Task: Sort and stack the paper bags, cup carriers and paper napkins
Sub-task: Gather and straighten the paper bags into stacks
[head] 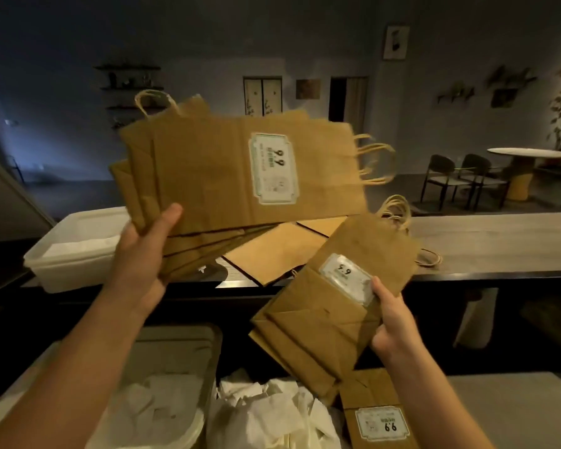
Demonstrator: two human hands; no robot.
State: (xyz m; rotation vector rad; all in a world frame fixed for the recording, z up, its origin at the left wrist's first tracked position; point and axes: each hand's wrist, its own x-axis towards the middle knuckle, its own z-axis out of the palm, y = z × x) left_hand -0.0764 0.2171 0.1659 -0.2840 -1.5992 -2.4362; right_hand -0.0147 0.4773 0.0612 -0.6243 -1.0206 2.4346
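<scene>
Plainly two bunches of paper bags, one per hand. Left hand (143, 254) clamped on the near corner of the larger fan of bags (214, 170), thumb on the front face; long axis running out rightward from that hand, twine handles at the far end. Right hand (391, 322) pinching the smaller bunch (331, 319) at its right edge, thumb over the white label; long axis slanting up and away, handles farthest from the hand. Axes crossed, not parallel. Likely needing a turn of one bunch before stacking. Just below the right hand, a single bag (370, 400) flat on the worktop (515, 400), label up. Loose napkins (266, 413) below, between both hands.
</scene>
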